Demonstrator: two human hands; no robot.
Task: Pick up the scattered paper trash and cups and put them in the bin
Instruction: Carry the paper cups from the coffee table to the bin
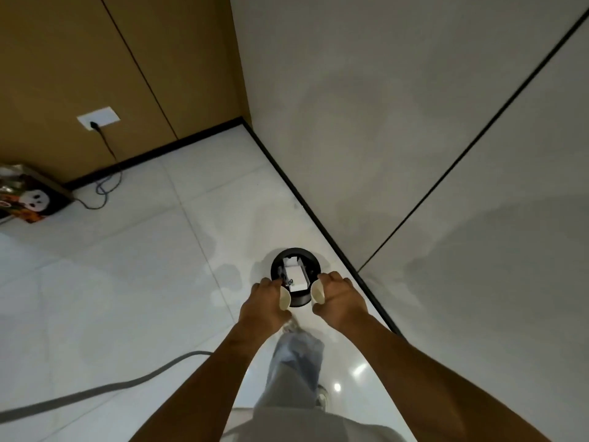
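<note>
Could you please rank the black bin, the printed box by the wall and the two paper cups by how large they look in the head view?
1. Printed box, partly cut off by the frame's edge.
2. Black bin.
3. Left hand's cup and right hand's cup: these look alike, so no ranking between them.

The bin (294,275) stands on the floor (127,266) just beside the grey wall (414,154), so its right side is tight. White trash (294,275) lies in its open mouth. The left hand (266,301) and right hand (338,296), each holding a cup (284,301), crowd the near rim. Open floor lies left of the bin; a hose (95,387) and a box (28,196) sit well apart.
</note>
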